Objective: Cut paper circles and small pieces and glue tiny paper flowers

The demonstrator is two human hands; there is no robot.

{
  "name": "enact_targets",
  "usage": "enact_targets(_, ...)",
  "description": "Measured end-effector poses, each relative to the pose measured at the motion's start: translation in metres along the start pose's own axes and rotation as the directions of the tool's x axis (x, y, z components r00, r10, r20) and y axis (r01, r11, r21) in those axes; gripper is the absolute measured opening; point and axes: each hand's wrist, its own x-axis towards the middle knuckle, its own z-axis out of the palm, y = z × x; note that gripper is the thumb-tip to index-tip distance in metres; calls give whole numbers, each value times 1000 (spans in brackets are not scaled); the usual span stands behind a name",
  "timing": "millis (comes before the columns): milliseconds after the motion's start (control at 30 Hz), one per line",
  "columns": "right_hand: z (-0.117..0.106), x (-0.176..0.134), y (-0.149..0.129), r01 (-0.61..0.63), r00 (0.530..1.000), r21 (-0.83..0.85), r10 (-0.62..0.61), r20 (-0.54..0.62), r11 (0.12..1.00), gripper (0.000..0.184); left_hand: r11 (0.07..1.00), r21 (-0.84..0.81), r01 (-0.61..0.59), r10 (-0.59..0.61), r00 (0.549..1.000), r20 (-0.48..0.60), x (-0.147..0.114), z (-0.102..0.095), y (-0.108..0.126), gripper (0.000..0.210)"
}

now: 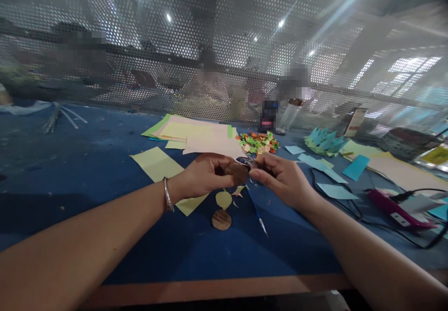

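Observation:
A round brown disc (237, 174) is pinched between the thumb and fingers of my left hand (206, 176), which wears a bracelet (167, 194) at the wrist. My right hand (280, 173) is closed close to the disc's right edge. At its fingertips shows a small dark, shiny thing (247, 162), too hidden to name. Below the hands, a round yellow paper piece (224, 199) lies on the blue table (157, 250), just above a wood-grained disc (221, 219). Right of these lies a slim blue tool (258, 214) with a metallic tip. Paper scraps (239, 191) lie beside the yellow piece.
Behind the hands lie stacked coloured papers (210, 138) and a heap of paper bits (259, 142). A folded teal paper piece (325, 141) stands at right, near cables and a magenta power strip (399, 210). A perforated metal screen (168, 68) borders the table's back.

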Motion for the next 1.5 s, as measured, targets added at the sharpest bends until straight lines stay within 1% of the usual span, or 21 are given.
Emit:
enact_targets(200,8,-1,-2,5,1000,86,-7,20,996,19,992,-119,39,-29,996,83,0,6,-5,15)
enact_targets(367,7,-1,-2,5,1000,140,-6,5,990,15,984,-179,15,-16,1000,-5,-1,12,-9,19)
enact_targets(467,7,0,-3,13,1000,190,-13,-1,982,13,971,-226,81,-87,996,-18,-2,13,-5,21)
enact_targets(533,7,0,-5,23,1000,233,-22,-8,972,12,964,-245,103,-108,994,-6,-2,13,-1,17)
enact_targets(600,6,1,-8,34,999,263,-30,-19,964,12,964,-255,75,-77,997,3,-2,13,2,10)
enact_targets(700,4,1,-11,39,999,269,-31,-35,962,13,955,-292,40,-51,998,-28,-2,13,3,8)
enact_targets(867,3,1,-12,25,999,270,-13,-44,963,15,942,-329,60,-97,990,-99,-2,16,3,5)
enact_targets(967,4,2,-10,24,999,293,-9,-51,956,16,932,-345,113,-143,988,-63,-2,17,3,13)
enact_targets(1033,4,3,-7,20,999,303,-4,-54,953,17,932,-345,116,-137,990,-36,-3,16,3,15)
enact_targets(1167,5,3,-5,19,999,315,-4,-48,949,21,943,-316,104,-123,992,-40,-3,15,4,14)
enact_targets(1300,6,1,-6,51,998,305,-39,-45,951,17,953,-278,124,-134,991,-20,-2,14,5,13)
enact_targets(1367,6,0,-6,61,998,299,-51,-44,952,15,944,-305,125,-135,991,-13,-2,14,4,13)
enact_targets(1500,4,0,-7,47,998,277,-34,-52,960,15,894,-426,140,-155,988,0,-2,16,2,19)
